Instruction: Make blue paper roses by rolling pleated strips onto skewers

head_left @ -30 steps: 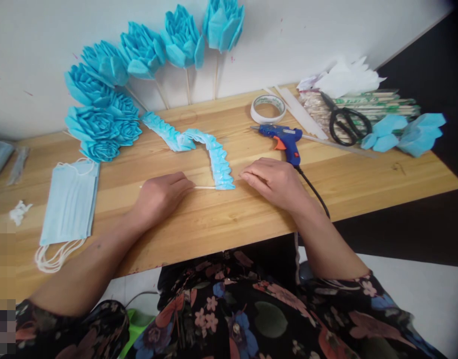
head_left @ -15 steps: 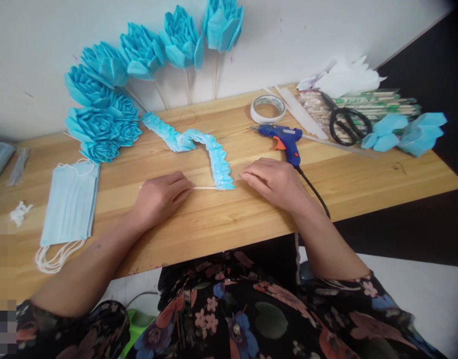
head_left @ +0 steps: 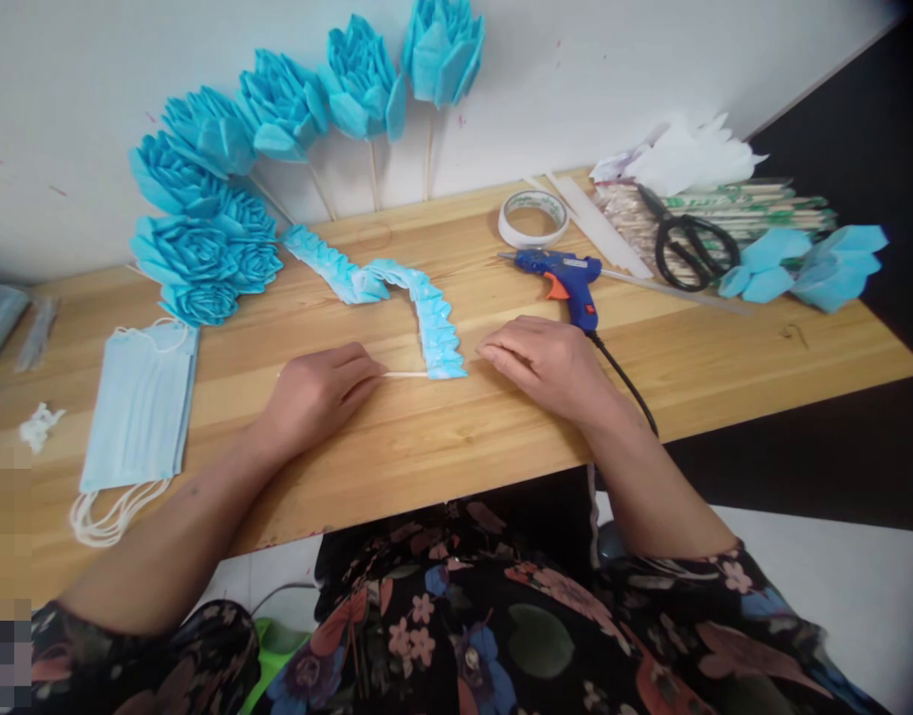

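My left hand rests on the wooden table with its fingers pinched on a thin wooden stick. The stick's far end lies under the near end of a long pleated blue strip that snakes back toward the wall. My right hand lies palm down just right of the strip's end, fingers together and slightly curled, fingertips close to the strip; nothing shows in it. A blue hot glue gun lies right behind that hand, its black cord running past my wrist.
Several blue paper flowers on sticks lean on the wall. A stack of face masks lies at the left. A tape roll, black scissors, packed sticks, white paper and blue folded pieces are at the back right.
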Motion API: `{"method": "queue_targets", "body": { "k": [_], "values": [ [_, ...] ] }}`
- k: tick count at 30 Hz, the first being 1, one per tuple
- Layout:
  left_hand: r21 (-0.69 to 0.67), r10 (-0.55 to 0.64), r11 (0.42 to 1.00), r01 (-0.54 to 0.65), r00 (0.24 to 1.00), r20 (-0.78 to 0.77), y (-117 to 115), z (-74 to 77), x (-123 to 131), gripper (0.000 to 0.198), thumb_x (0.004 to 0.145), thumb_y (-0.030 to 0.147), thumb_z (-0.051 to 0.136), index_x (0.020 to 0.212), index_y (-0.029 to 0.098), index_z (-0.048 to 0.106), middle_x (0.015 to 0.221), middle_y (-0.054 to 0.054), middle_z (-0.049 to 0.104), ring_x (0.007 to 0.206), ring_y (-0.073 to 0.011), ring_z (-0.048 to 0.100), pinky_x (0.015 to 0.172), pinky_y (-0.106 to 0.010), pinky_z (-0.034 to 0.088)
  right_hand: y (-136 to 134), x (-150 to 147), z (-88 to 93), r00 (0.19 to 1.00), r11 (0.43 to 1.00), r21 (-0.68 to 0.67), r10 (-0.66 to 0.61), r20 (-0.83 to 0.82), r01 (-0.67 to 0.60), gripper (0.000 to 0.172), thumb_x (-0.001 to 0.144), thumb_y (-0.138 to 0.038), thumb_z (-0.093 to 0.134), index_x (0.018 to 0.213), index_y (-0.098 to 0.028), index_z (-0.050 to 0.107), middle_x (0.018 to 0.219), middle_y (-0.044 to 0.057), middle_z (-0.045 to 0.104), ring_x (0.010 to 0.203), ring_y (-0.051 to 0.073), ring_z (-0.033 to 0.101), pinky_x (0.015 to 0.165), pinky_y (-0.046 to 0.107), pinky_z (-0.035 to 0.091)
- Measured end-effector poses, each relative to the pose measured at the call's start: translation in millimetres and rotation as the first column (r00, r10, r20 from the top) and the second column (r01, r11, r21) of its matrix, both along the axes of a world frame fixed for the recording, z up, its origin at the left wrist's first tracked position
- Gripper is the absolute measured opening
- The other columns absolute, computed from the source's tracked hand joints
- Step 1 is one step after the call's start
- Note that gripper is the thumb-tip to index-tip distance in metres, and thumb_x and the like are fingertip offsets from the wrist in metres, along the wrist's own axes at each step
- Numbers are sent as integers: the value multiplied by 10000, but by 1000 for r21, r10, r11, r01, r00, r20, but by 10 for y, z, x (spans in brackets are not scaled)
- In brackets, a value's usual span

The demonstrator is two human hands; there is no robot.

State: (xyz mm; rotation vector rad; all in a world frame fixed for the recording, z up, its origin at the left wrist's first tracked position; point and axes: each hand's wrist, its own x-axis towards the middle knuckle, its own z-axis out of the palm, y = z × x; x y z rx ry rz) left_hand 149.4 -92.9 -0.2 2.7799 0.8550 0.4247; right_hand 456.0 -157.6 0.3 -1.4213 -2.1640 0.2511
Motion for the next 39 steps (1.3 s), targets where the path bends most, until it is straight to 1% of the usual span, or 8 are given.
{"method": "queue_targets", "body": {
  "k": [8,12,16,21,26,28,31,39],
  "values": [
    [-17,0,1000,1,1000,15,8,-8,-12,252,1033,292,477,992,172,695,977,-68,725,850,-181,693,736,-276,503,8,-2,-11,1000,999,34,7,17,-7,351,1045,-365,463,875,-193,718,860,71,756,802,203,667,711,321,447],
    [-18,-1,1000,1,1000,16,12,-4,-12,259,1035,296,473,998,173,698,979,-70,729,848,-180,691,731,-276,501,9,-9,-33,1000,1000,5,9,28,-9,353,1044,-363,460,851,-200,706,865,70,753,813,205,664,715,321,440],
    [-21,1,1000,0,1000,16,14,3,-11,273,1039,297,460,990,173,698,975,-72,730,851,-179,693,732,-276,503,73,11,90,996,1000,-14,-23,81,24,325,1031,-344,468,841,-206,693,861,65,741,813,212,654,702,325,420],
    [-1,-4,1000,4,1000,16,18,8,-23,273,1039,296,457,985,177,697,956,-68,725,837,-181,685,717,-277,492,455,-25,312,984,987,-30,-151,97,155,290,1001,-305,490,821,-215,699,760,42,705,704,199,612,641,320,372],
    [8,-34,999,34,999,28,5,29,-25,277,1043,290,452,996,178,700,949,-69,721,835,-176,684,702,-270,485,910,-218,193,979,983,-88,-150,138,163,305,984,-215,462,850,-187,735,855,93,756,783,224,664,685,323,422],
    [2,-42,999,42,999,33,-6,38,-19,275,1045,285,452,989,177,699,944,-65,721,833,-175,684,700,-270,484,987,-276,110,983,973,-150,-160,94,173,302,974,-170,454,929,-172,752,943,105,776,862,229,692,750,319,462],
    [-5,-60,998,61,997,41,-19,41,-11,278,1046,281,450,970,174,696,935,-62,721,824,-174,681,695,-272,482,1005,-294,19,982,960,-238,-173,-79,150,310,969,-144,458,1060,-168,753,1032,86,785,967,216,712,858,320,499],
    [-23,-69,997,71,996,49,-57,85,19,294,1049,278,433,968,175,697,907,-61,714,812,-165,678,690,-262,483,1027,-234,-146,891,935,-329,-261,-372,136,360,961,-140,436,1187,-139,716,977,77,789,882,167,721,858,313,539]
  ]
}}
